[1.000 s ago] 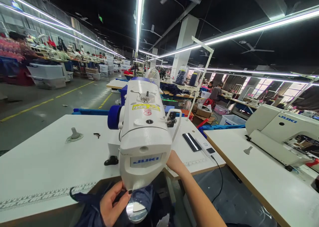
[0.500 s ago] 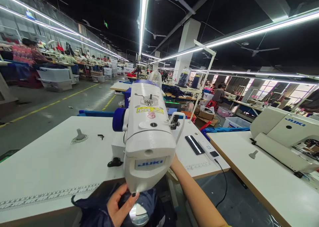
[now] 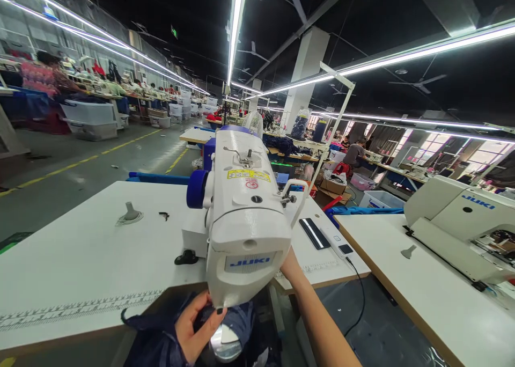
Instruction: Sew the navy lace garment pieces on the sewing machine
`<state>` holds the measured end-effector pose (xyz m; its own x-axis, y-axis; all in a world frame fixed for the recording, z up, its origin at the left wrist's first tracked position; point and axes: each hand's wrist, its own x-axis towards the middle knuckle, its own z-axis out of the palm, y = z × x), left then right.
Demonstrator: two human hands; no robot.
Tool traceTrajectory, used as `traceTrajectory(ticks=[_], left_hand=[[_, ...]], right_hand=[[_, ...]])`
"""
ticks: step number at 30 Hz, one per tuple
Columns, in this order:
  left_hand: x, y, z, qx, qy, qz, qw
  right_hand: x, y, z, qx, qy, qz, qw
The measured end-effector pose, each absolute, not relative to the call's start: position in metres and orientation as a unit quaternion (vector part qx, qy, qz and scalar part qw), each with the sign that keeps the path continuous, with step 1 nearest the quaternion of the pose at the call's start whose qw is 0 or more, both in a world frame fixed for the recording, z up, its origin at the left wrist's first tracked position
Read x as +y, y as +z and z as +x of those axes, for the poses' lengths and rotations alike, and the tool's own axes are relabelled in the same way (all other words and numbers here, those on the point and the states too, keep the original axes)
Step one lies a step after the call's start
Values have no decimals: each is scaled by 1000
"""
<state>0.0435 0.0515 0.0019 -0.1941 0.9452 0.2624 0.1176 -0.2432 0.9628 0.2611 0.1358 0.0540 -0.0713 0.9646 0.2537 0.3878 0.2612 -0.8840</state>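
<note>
Cloth (image 3: 156,339) below sewing mach. head (image 3: 241,278), 2nd mach. (image 3: 446,233) R

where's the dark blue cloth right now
In the head view, the cloth is low, mostly left of centre, touching the left hand and partly beneath the sewing machine.

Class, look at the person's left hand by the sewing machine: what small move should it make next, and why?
Probably the left hand should smooth the dark-blue cloth a little: the cloth looks rumpled beside that hand, which is close to the lower end of the sewing machine. The right hand is mostly hidden.
</note>
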Motion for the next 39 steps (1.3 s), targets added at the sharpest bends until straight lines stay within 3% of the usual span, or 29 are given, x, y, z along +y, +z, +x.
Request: traceTrajectory(ticks=[7, 9, 17, 23, 27, 32, 39], left_hand=[[52, -3, 45, 514, 589, 504, 368], [52, -3, 46, 514, 591, 502, 366], [51, -1, 50, 519, 597, 497, 357], [51, -1, 49, 525, 593, 500, 351], [50, 1, 50, 526, 592, 498, 353], [49, 4, 53, 521, 611, 478, 356], [49, 5, 53, 518, 606, 486, 358]], right_hand=[[62, 52, 236, -485, 591, -418, 491], [55, 51, 231, -461, 613, -399, 503], [47, 45, 226, -532, 543, -439, 480], [37, 48, 227, -632, 399, -460, 479], [32, 51, 235, -667, 375, -459, 451], [31, 47, 242, -703, 243, -454, 491], [23, 45, 237, -710, 239, -501, 433]])
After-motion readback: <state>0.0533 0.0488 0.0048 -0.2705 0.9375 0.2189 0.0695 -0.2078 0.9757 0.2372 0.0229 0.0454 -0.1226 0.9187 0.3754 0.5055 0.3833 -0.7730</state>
